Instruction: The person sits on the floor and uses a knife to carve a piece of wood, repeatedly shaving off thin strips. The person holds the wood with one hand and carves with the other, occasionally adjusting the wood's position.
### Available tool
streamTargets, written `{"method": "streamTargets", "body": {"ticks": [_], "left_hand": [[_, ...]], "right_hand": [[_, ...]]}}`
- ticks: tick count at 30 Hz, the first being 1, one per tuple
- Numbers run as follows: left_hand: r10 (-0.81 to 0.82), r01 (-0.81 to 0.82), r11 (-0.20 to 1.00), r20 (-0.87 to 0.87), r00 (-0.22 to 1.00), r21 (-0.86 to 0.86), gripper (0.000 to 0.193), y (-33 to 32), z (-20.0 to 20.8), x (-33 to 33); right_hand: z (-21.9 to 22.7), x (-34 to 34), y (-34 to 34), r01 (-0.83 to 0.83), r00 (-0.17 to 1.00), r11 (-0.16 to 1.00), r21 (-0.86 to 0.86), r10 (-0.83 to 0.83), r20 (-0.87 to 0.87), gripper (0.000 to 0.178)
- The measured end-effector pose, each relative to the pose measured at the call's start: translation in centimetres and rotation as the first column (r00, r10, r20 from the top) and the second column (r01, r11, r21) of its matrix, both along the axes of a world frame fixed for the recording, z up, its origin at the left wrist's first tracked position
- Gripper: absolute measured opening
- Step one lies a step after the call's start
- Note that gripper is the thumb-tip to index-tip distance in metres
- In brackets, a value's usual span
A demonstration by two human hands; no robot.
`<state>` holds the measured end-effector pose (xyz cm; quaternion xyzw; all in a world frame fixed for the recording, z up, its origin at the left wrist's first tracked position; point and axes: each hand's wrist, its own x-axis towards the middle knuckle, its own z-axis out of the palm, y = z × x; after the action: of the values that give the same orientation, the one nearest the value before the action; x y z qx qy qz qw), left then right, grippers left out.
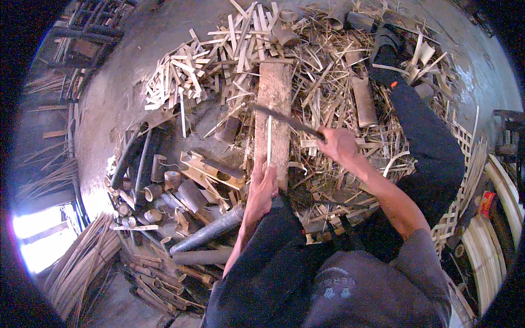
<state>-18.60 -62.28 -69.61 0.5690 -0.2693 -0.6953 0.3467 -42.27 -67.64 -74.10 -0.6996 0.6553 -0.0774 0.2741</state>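
My left hand (263, 186) is closed around the near end of a thin pale bamboo strip (269, 141). The strip points away from me along a long wooden plank (275, 87). In my right hand (339, 145) is the handle of a dark, narrow-bladed knife (287, 119). Its blade reaches leftward across the plank and over the far end of the strip; whether it touches the strip I cannot tell. My fingers hide the strip's near end. Bamboo shavings (322, 95) lie thick along the plank's right side.
Beyond the plank, to the left, is a heap of short pale bamboo slats (183, 74). Bamboo tube pieces (191, 195) and split sections crowd the floor on my left. My outstretched leg (424, 123) borders the shavings on the right, near a woven bamboo lattice (456, 197).
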Motion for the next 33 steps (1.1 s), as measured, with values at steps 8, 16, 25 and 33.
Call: {"method": "streamTargets", "body": {"ticks": [8, 16, 25, 33], "left_hand": [[-0.032, 0.035, 0.994, -0.030, 0.999, 0.104, 0.045, 0.7, -0.3, 0.1], [-0.049, 0.068, 0.989, -0.142, 0.989, 0.133, 0.044, 2.5, -0.5, 1.6], [-0.057, 0.047, 0.996, 0.132, 0.990, 0.079, 0.027, 2.6, 1.8, 0.0], [0.006, -0.006, 1.000, -0.038, 0.999, 0.009, 0.027, 2.7, 1.5, 0.6]], "right_hand": [[-2.2, 2.6, 1.2, -0.332, 0.941, 0.884, -0.328, 0.333, -0.055, 0.012], [-0.4, 0.1, -1.6, -0.117, 0.990, 0.986, -0.118, 0.106, -0.091, 0.021], [-1.0, 0.8, -2.1, -0.268, 0.961, 0.936, -0.227, 0.244, -0.131, 0.014], [1.8, -1.5, -2.1, -0.024, 0.999, 0.993, -0.117, 0.019, -0.045, 0.025]]}}
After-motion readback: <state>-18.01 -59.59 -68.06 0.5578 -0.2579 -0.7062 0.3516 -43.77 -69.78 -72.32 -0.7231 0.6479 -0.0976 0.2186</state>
